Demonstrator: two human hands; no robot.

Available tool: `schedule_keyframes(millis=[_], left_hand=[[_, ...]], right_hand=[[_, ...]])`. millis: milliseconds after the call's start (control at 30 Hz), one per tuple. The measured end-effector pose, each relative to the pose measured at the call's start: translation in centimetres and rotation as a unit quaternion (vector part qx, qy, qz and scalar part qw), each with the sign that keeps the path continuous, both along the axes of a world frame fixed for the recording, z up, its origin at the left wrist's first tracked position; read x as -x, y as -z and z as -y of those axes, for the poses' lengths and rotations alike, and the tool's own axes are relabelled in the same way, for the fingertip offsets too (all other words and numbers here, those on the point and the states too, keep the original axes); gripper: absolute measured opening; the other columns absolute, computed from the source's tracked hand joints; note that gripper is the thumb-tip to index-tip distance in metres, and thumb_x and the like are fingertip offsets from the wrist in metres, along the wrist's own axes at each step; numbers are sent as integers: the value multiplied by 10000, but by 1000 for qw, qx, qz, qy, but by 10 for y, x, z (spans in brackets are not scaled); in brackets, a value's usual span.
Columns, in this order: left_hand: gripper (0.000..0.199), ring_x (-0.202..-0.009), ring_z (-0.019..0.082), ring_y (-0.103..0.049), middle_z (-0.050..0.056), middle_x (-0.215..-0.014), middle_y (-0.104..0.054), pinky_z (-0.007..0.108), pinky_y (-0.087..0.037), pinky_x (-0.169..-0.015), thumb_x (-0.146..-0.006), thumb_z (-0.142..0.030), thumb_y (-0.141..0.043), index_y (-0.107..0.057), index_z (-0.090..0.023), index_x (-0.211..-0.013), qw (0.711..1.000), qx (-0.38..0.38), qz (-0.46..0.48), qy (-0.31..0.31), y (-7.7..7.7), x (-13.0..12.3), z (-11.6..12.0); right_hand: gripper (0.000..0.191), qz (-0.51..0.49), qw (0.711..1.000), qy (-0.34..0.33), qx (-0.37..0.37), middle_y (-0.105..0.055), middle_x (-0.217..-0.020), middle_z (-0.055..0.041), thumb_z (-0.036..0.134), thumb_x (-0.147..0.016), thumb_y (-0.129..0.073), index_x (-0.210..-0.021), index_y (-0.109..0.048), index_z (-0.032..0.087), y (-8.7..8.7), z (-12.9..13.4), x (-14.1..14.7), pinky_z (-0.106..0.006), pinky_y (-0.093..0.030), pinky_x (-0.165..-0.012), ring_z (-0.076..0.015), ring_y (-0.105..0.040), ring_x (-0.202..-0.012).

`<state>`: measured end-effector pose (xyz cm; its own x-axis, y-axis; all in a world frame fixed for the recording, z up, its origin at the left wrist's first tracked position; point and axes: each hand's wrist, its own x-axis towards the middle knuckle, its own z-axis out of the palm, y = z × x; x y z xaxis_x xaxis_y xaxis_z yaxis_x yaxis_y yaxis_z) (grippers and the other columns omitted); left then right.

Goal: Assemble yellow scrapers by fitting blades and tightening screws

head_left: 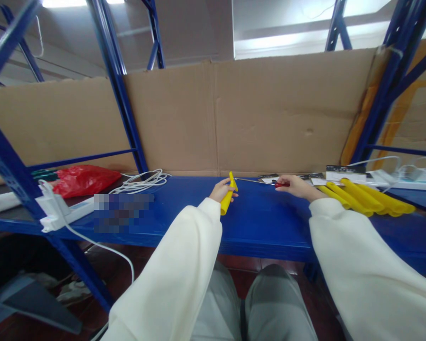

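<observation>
Near the middle of the blue shelf, my left hand (221, 190) is closed around a yellow tube-like piece (226, 202) with a narrow upper end. To its right my right hand (291, 185) grips the red handle of a screwdriver (282, 184). The thin metal shaft points left, its tip close to the upper part of the yellow piece; whether they touch is too small to tell. Several more yellow pieces (364, 198) lie side by side on the shelf, right of my right wrist.
A tall cardboard sheet (255, 113) stands behind the blue shelf (184, 213). At the left are a red plastic bag (88, 180), a white power strip (74, 212) and coiled white cable (142, 182). Blue uprights flank both sides. Small black-and-white cards (346, 174) lie at the back right.
</observation>
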<state>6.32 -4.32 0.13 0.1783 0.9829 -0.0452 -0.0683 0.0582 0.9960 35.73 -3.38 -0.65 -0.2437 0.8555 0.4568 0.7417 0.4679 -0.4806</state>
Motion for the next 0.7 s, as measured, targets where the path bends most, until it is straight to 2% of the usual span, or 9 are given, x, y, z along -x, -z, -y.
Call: schedule_keyframes(millis=[267, 700], left_hand=[[746, -490, 115, -624, 121, -996, -703, 207, -423, -425, -776, 14, -561, -378, -158, -1479, 1000, -1, -1, 7, 1, 0, -1], [710, -508, 111, -625, 100, -969, -702, 202, -431, -434, -797, 18, -532, -386, -165, -1468, 1000, -3, -11, 15, 2, 0, -3]], right_hand=[[356, 13, 1000, 4, -5, -638, -684, -46, 559, -648, -663, -674, -544, 225, -1, -1, 0, -347, -460, -692, -214, -585, -693], [329, 29, 999, 5, -16, -637, -670, -45, 537, -674, -644, -673, -542, 225, 1, -4, -3, -342, -461, -675, -219, -593, -697]])
